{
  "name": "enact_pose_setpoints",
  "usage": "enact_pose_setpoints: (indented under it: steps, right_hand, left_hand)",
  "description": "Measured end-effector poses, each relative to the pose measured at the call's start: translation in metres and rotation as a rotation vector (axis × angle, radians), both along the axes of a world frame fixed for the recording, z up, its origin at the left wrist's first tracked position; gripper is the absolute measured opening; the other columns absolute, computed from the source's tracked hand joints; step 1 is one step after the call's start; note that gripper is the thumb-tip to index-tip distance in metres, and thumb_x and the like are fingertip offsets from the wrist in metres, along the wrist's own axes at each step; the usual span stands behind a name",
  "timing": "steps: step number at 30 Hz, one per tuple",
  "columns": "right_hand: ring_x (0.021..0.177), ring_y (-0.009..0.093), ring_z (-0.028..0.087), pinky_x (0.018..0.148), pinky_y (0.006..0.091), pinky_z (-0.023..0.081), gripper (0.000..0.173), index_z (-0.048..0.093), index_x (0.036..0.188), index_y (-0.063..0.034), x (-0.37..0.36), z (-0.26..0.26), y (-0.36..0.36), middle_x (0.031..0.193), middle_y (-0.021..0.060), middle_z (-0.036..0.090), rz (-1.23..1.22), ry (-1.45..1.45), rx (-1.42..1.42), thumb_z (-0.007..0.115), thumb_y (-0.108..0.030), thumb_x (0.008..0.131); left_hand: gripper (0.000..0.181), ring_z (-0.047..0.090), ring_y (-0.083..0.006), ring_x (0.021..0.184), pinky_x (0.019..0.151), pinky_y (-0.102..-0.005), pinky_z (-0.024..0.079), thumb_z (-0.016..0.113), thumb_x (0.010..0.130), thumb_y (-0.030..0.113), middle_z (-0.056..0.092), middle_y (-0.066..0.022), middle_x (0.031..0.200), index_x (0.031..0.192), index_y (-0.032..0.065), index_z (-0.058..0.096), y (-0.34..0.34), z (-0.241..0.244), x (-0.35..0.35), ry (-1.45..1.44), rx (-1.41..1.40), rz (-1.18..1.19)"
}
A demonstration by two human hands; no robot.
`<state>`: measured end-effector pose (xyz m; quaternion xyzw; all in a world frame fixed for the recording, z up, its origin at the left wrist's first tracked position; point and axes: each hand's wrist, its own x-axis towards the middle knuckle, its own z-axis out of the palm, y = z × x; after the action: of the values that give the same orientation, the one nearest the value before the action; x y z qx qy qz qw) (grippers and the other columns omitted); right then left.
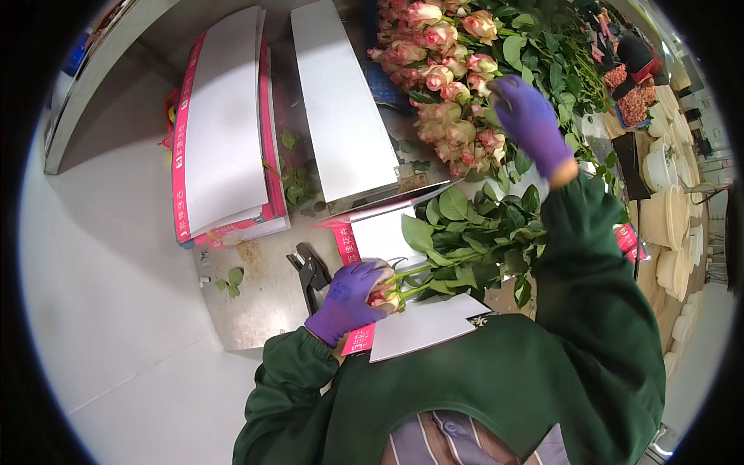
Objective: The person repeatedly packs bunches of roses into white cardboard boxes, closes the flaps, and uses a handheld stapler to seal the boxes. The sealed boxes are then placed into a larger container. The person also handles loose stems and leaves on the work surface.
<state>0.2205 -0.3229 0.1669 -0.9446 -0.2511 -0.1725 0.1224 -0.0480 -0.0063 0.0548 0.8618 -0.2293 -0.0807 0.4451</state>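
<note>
My left hand (351, 296), in a purple glove, is closed around the heads of pink and cream roses (386, 297). Their leafy stems (465, 256) stretch right, over white sheets and a pink printed wrapper (347, 247). My right hand (526, 119), gloved alike, is raised at the right edge of a large pile of similar roses (436, 75); its fingers are bent at a rose, and whether they grip it is unclear. A black stapler-like hand tool (312, 273) lies just left of my left hand. A white sheet (421, 328) lies against my green smock.
A stack of pink-edged wrappers (224, 128) and a pile of white sheets (346, 104) lie at the back left. Loose leaves (234, 278) rest on the metal table (250, 314). Several pale tubs (665, 218) line the right, and another person (639, 58) is at the upper right.
</note>
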Motion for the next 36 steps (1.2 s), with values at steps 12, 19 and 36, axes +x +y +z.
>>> enact_pose_setpoints:
  steps: [12,19,36]
  right_hand:
    - [0.116,0.036,0.055,0.100,0.0485,0.044,0.041,0.064,0.112,-0.0118,0.085,-0.069,-0.038,0.125,0.0128,0.058,-0.338,0.100,-0.428,0.074,-0.033,0.078]
    - [0.103,0.028,0.059,0.089,0.0408,0.048,0.035,0.065,0.110,-0.0057,0.039,0.039,-0.078,0.110,0.0117,0.060,0.416,-0.420,0.383,0.072,-0.003,0.076]
    - [0.103,0.036,0.060,0.085,0.0452,0.050,0.032,0.066,0.100,-0.0084,-0.153,-0.118,0.090,0.122,0.0158,0.057,0.709,0.487,-0.046,0.077,-0.022,0.073]
  left_hand:
    - [0.061,0.064,-0.0353,0.100,0.088,-0.0412,0.051,0.084,0.062,0.015,0.064,-0.0161,0.116,0.117,0.0042,0.059,-0.003,0.014,0.003,0.007,0.019,-0.008]
    - [0.059,0.063,-0.0352,0.106,0.093,-0.0420,0.050,0.083,0.064,0.021,0.063,-0.0151,0.119,0.116,0.0046,0.061,-0.003,-0.004,-0.008,-0.038,-0.063,0.074]
    - [0.062,-0.008,-0.0549,0.147,0.114,-0.0674,-0.004,0.075,0.074,0.045,0.000,-0.0279,0.163,0.134,0.0368,0.062,0.005,-0.019,-0.025,-0.039,0.295,0.080]
